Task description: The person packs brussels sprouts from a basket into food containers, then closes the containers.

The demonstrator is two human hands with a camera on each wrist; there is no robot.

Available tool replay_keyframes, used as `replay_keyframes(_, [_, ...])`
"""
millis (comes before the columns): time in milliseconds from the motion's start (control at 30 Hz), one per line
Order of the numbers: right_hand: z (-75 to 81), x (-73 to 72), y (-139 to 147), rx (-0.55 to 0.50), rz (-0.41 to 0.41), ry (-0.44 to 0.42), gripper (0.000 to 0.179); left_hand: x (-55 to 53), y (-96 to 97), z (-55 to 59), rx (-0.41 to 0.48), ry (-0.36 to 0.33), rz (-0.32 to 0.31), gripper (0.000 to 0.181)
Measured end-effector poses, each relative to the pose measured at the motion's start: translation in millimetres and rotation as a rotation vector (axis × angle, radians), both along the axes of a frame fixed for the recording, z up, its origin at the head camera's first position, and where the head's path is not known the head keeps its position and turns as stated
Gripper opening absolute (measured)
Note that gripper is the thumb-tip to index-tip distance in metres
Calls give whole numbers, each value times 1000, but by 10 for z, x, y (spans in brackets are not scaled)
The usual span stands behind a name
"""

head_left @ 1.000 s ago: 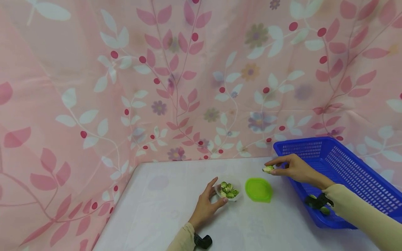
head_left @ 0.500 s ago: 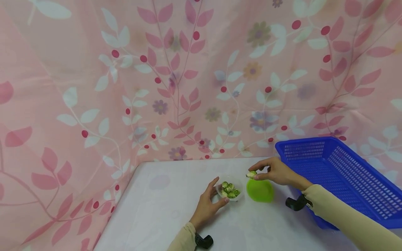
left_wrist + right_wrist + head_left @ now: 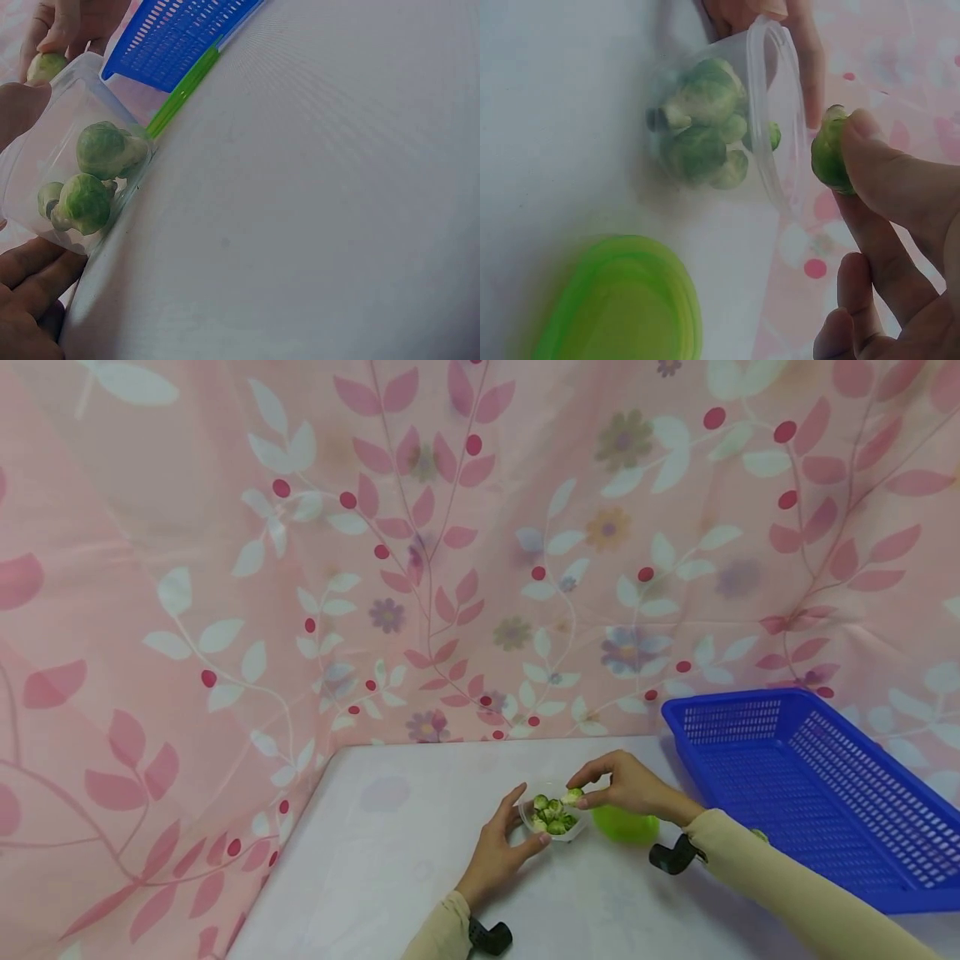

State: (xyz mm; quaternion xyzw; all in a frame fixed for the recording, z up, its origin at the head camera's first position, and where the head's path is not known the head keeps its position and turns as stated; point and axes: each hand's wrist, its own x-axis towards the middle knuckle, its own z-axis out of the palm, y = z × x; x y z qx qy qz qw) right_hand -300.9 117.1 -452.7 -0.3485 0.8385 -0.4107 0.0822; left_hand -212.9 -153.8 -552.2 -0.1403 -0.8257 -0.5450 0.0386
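1. You have two hands at work. Your left grip (image 3: 502, 847) is curved round one clear plastic container (image 3: 574, 833), thumb on the near side, fingers on the far side.
2. Your right grip (image 3: 626, 789) is nearly closed, thumb and fingertip pinching one Brussels sprout (image 3: 828, 154); that sprout is at its tips, just above the container's rim and apart from it.
3. Inside the container, to the left of your right grip, count at least five loose sprouts (image 3: 552, 816); they overlap, so you cannot tell the exact number.
4. One green plastic lid (image 3: 626, 825) lies on the worktop (image 3: 420, 827) below your right grip, partly covered by it in the head view.
5. One blue perforated basket (image 3: 802, 785) sits to the right of your right grip, with one sprout in the basket (image 3: 760, 836) partly showing past your sleeve (image 3: 780, 877).
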Motion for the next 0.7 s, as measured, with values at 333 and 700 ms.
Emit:
replay_keyframes(333, [-71,8,-125,49,102,110,18,-6,7,-15,14,-15,-4,84])
replay_keyframes(700, [-128,-15,-214,127,128,191,21,-5,6,2,17,-3,-7,84])
